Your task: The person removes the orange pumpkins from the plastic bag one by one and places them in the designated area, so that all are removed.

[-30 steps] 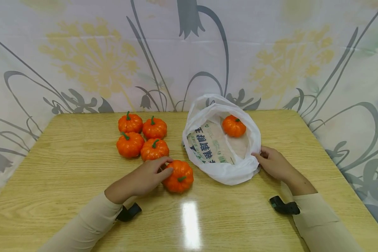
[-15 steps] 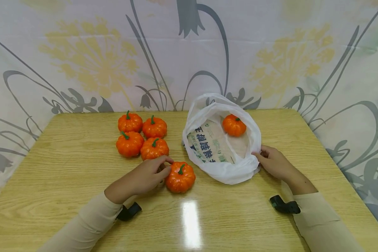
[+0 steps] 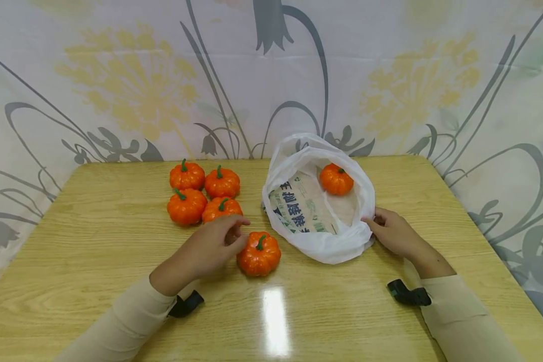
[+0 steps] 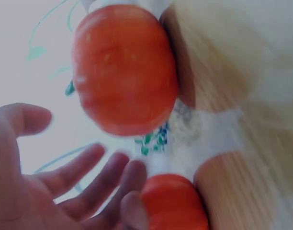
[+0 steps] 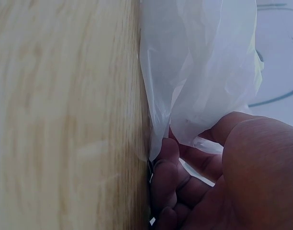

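Note:
My left hand (image 3: 210,245) hovers beside the nearest small orange pumpkin (image 3: 259,254), which stands upright with its green stem on top. In the left wrist view the fingers are spread and apart from that pumpkin (image 4: 125,72). A white plastic bag (image 3: 332,250) with printed writing inside stands with its mouth open. One pumpkin (image 3: 336,179) lies within it. My right hand (image 3: 395,234) pinches the bag's right side; in the right wrist view, thumb and fingers hold the thin plastic (image 5: 199,72) close to the tabletop.
Several more pumpkins (image 3: 187,207) sit in a cluster left of the bag, one partly hidden behind my left hand. The wooden table (image 3: 95,241) ends at the back against a flowered cloth (image 3: 140,75). A black wrist device (image 3: 409,294) is on my right sleeve.
The nearest pumpkin turned so its stem points up and shifted slightly right. My left hand then let go and lifted off it. The right hand stays on the bag.

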A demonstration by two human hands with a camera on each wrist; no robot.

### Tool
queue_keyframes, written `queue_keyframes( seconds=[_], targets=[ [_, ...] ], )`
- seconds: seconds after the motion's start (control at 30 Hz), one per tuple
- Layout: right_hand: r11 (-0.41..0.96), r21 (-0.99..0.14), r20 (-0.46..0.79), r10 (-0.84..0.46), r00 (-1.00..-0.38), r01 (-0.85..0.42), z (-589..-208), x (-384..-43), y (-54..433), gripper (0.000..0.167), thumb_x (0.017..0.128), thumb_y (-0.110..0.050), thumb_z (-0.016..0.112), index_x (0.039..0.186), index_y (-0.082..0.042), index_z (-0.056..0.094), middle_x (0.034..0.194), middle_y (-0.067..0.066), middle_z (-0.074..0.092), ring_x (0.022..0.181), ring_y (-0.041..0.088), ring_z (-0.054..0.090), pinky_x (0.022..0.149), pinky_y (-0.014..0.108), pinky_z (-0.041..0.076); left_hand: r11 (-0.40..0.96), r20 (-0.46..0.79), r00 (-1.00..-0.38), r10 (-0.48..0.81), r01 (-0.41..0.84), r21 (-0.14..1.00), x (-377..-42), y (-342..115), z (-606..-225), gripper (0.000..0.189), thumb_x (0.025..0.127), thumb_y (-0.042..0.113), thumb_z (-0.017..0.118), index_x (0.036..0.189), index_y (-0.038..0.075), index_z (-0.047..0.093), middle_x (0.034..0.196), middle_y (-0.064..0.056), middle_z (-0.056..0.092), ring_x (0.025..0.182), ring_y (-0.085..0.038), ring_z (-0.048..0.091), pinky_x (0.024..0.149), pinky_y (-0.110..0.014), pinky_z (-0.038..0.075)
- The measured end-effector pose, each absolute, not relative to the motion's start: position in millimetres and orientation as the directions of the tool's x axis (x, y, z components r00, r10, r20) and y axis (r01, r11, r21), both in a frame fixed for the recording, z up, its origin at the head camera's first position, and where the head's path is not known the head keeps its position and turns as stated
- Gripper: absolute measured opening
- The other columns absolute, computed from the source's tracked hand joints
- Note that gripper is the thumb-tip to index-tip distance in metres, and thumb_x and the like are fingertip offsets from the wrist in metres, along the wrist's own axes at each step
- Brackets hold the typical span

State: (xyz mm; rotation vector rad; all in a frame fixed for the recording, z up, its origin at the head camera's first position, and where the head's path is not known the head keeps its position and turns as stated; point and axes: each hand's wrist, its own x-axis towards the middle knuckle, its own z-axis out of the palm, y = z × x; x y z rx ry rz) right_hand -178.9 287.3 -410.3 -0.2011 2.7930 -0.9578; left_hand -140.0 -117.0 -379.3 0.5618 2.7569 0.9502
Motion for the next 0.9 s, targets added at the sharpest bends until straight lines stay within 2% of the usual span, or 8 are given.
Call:
queue_keyframes(
  seconds=[0.13,0.23,0.33,0.53,0.77,0.9],
  targets=[
    [0.786,-0.613,-0.122,-0.188,-0.975,-0.076,-409.2,-179.4,286.7,0.035,0.105,-0.031,0.05,0.119,-0.001,0.062,0.091,0.008,0.067,0.081,0.016,0.055,0.07,0.025,0.045,0.756,0.028,-0.904,0.427,0.374,0.537,-133.8,-109.7,-378.5,0.056,0.09,0.05,0.068,0.137,0.021,0.058,0.129,-0.002,0.06,0.108,-0.019,0.059,0.092,-0.041,0.052],
    [0.79,-0.609,-0.129,-0.186,-0.974,-0.07,-408.7,-179.3,286.5,0.035,0.106,-0.032,0.05,0.117,-0.001,0.062,0.089,0.007,0.066,0.08,0.016,0.054,0.07,0.026,0.045,0.768,0.059,-0.878,0.474,0.446,0.46,-131.4,-106.4,-381.5,0.063,0.083,0.056,0.074,0.135,0.023,0.059,0.131,-0.004,0.059,0.114,-0.023,0.058,0.095,-0.044,0.052],
    [0.794,-0.605,-0.142,-0.181,-0.973,-0.06,-408.7,-179.0,286.1,0.035,0.106,-0.033,0.049,0.115,-0.002,0.062,0.088,0.006,0.065,0.08,0.016,0.053,0.071,0.027,0.045,0.773,0.048,-0.866,0.498,0.468,0.428,-130.8,-106.5,-383.5,0.066,0.08,0.058,0.077,0.134,0.025,0.06,0.136,-0.004,0.058,0.121,-0.025,0.057,0.099,-0.046,0.051],
    [0.792,-0.605,-0.123,-0.188,-0.974,-0.076,-409.4,-180.4,286.1,0.034,0.105,-0.033,0.05,0.113,-0.002,0.062,0.088,0.006,0.065,0.079,0.016,0.054,0.069,0.027,0.044,0.802,0.009,-0.875,0.485,0.449,0.394,-131.6,-114.9,-378.5,0.066,0.079,0.057,0.078,0.135,0.027,0.06,0.138,-0.005,0.057,0.12,-0.026,0.058,0.099,-0.049,0.05],
    [0.789,-0.61,-0.127,-0.187,-0.974,-0.072,-410.8,-179.5,286.7,0.033,0.105,-0.032,0.05,0.113,-0.002,0.062,0.087,0.006,0.065,0.078,0.016,0.054,0.069,0.026,0.044,0.804,0.006,-0.869,0.495,0.461,0.376,-131.8,-119.6,-376.1,0.062,0.081,0.051,0.077,0.135,0.025,0.061,0.137,-0.005,0.057,0.124,-0.029,0.056,0.106,-0.053,0.044],
    [0.792,-0.606,-0.121,-0.184,-0.975,-0.074,-411.6,-178.7,287.1,0.033,0.105,-0.032,0.05,0.113,-0.002,0.063,0.087,0.006,0.065,0.079,0.016,0.054,0.07,0.027,0.044,0.795,0.021,-0.862,0.506,0.476,0.377,-131.2,-118.5,-375.0,0.062,0.08,0.051,0.077,0.135,0.024,0.061,0.135,-0.005,0.058,0.123,-0.029,0.056,0.105,-0.053,0.045]
  ],
)
